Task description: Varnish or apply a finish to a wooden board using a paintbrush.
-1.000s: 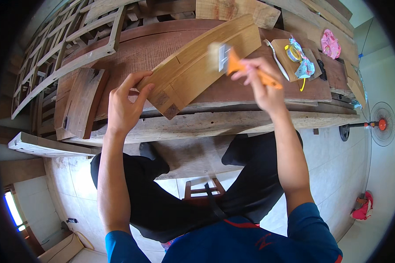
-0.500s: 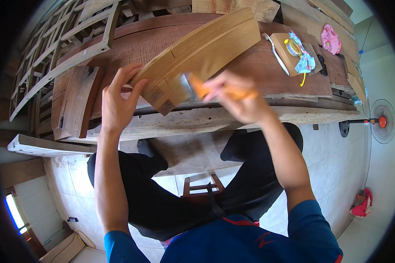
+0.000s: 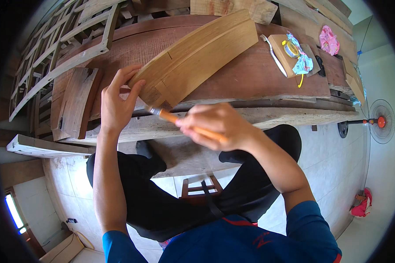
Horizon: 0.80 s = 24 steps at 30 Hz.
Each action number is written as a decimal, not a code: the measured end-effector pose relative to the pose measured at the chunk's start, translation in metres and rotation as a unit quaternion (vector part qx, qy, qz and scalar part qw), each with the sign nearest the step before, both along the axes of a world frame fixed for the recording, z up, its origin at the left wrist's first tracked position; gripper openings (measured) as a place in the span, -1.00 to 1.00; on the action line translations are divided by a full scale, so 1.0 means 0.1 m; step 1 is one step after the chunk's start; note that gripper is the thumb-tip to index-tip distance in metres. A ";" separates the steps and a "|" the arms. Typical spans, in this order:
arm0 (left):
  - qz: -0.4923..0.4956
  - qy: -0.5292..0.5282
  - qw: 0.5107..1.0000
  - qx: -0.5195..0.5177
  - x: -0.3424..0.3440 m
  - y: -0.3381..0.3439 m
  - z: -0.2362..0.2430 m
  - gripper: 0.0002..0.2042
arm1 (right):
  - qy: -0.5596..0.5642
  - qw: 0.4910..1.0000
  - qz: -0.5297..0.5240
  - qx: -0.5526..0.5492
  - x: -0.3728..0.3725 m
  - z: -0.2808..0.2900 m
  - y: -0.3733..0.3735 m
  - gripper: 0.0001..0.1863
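Observation:
A pale, curved wooden board [image 3: 210, 57] with a groove along it and pencil-like lines lies slanted over a reddish-brown plank. My left hand [image 3: 119, 94] grips its near left end, thumb at one edge and fingers at the other. In my right hand [image 3: 219, 125] is a paintbrush [image 3: 169, 116] with an orange handle and a metal ferrule, held like a pen. Its tip is at the board's near end corner, by a dark end-grain patch. Whether the bristles touch the wood I cannot tell.
A toothbrush [image 3: 274, 57] lies right of the board. Beside it, a small wood block [image 3: 280, 44] bears yellow tape [image 3: 290, 48] and a blue wrapper [image 3: 303, 65]. Pink plastic [image 3: 329, 40] sits farther right. A slatted wooden frame [image 3: 57, 61] leans at left; a fan [image 3: 381, 121] stands right.
My right hand has drawn the paintbrush left and toward me, from over the board's face to its near end corner. My left hand keeps its hold; the board has hardly moved.

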<state>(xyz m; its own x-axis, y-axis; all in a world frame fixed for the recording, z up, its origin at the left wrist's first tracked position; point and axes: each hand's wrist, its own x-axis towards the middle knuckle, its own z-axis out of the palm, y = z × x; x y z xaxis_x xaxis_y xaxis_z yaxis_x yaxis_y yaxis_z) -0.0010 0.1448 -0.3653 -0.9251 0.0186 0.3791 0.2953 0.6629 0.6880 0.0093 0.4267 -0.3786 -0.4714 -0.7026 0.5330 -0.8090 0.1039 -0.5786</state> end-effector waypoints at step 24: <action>-0.004 -0.018 1.000 0.012 -0.01 0.01 0.06 -0.66 | -0.121 0.945 -0.298 -0.063 -0.60 0.15 0.75 -0.81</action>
